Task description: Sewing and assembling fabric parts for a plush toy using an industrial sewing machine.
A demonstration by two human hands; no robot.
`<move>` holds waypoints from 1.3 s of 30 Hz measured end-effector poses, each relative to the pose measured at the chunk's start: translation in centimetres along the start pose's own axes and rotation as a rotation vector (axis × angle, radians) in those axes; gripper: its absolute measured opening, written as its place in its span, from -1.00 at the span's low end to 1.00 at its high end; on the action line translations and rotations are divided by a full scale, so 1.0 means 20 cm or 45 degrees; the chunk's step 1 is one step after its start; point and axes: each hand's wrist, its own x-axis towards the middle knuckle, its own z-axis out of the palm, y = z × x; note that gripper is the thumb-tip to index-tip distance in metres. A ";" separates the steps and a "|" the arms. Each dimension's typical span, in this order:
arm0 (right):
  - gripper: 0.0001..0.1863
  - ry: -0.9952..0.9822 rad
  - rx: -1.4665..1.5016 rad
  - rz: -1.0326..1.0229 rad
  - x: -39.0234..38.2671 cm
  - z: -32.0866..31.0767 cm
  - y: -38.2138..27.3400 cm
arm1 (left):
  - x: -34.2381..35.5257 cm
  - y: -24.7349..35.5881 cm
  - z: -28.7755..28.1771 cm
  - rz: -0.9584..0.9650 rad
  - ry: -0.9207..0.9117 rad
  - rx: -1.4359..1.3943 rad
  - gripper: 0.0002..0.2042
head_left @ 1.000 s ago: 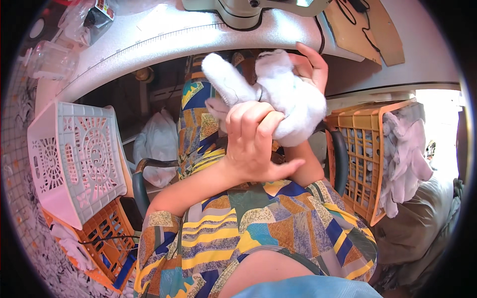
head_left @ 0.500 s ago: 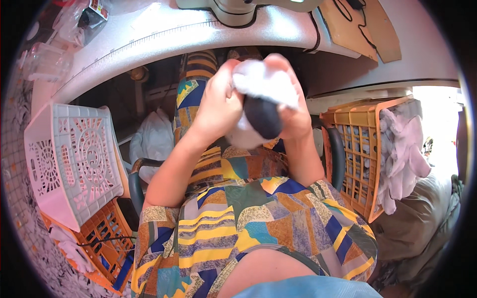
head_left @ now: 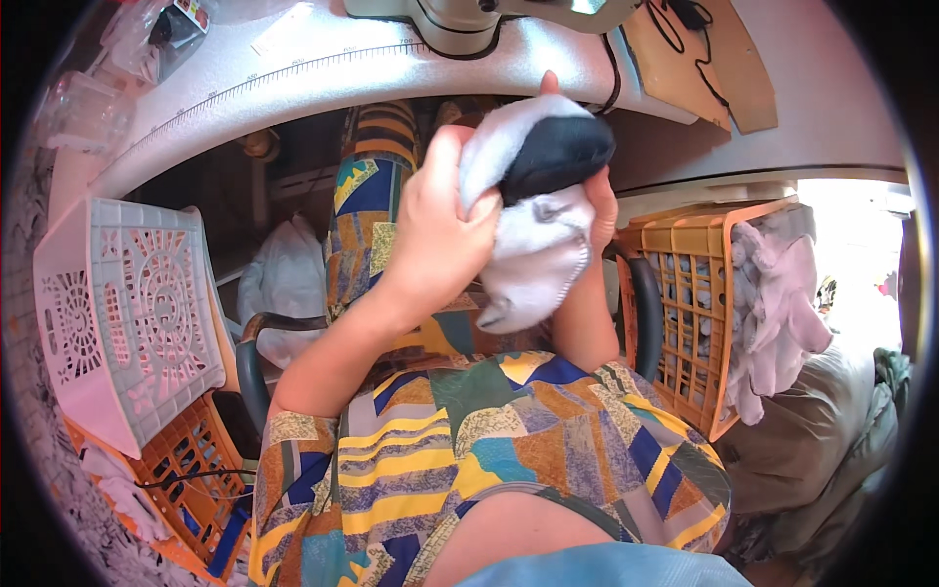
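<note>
A: Specify the surroundings.
B: A pale desk [head_left: 293, 90] with a printed scale curves across the top of the frame. A white crate [head_left: 161, 338] occupies the left; an orange crate [head_left: 727, 323] at right contains pale fabric pieces [head_left: 773, 308].
A: Specify the item.
B: White fabric piece [head_left: 538, 259], upper centre: soft, fuzzy, rounded black section [head_left: 558, 157], stitched lower-right edge. Left hand [head_left: 440, 230]: clamped on its left side. Right hand [head_left: 603, 210]: against its right side; fingers mostly hidden, closure indeterminable.
</note>
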 end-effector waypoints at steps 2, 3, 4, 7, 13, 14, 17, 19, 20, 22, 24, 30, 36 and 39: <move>0.00 -0.069 -0.213 0.063 0.01 -0.03 -0.02 | -0.01 0.01 -0.02 0.251 0.112 0.337 -0.66; -0.02 0.000 -0.663 0.029 0.03 -0.03 -0.04 | -0.04 0.02 -0.03 0.461 0.188 0.550 -0.67; -0.28 -0.147 -0.888 -0.130 0.05 -0.06 -0.01 | -0.08 -0.02 0.00 0.720 0.271 0.713 -0.68; -0.74 0.463 -1.628 -0.467 0.09 -0.16 0.09 | -0.16 -0.06 0.11 1.107 0.140 0.940 -0.70; -0.66 0.361 -0.873 -0.325 0.02 -0.20 0.07 | -0.14 -0.10 0.02 1.016 0.241 0.544 -0.63; -0.65 0.337 -0.903 -0.328 0.01 -0.20 0.06 | -0.14 -0.12 -0.01 0.986 0.309 0.435 -0.63; -0.65 0.351 -0.958 -0.301 -0.01 -0.21 0.06 | -0.09 -0.17 -0.06 0.611 0.568 0.364 -0.56; -0.65 0.319 -1.293 -0.348 0.00 -0.22 0.07 | -0.07 -0.21 -0.08 0.280 0.595 0.110 -0.48; -0.64 0.310 -1.458 -0.378 0.00 -0.22 0.07 | -0.05 -0.22 -0.10 0.153 0.605 0.017 -0.46; -0.58 0.187 -1.689 -0.441 0.02 -0.19 0.09 | -0.02 -0.17 -0.10 0.043 0.547 -0.326 -0.51; -0.51 0.063 -1.913 -0.500 0.03 -0.16 0.11 | 0.01 -0.18 -0.12 -0.085 0.371 -0.611 -0.58; -0.64 0.337 -1.003 0.173 -0.14 -0.62 0.00 | 0.04 -0.29 -0.19 -0.335 0.177 -0.912 -0.88; -0.73 0.704 -1.202 -0.380 -0.29 -0.33 -0.18 | 0.00 -0.29 -0.21 -0.338 0.227 -0.733 -0.84; -0.80 0.466 -1.773 -0.585 -0.22 -0.09 -0.15 | -0.02 -0.26 -0.15 -0.254 0.240 -0.530 -0.82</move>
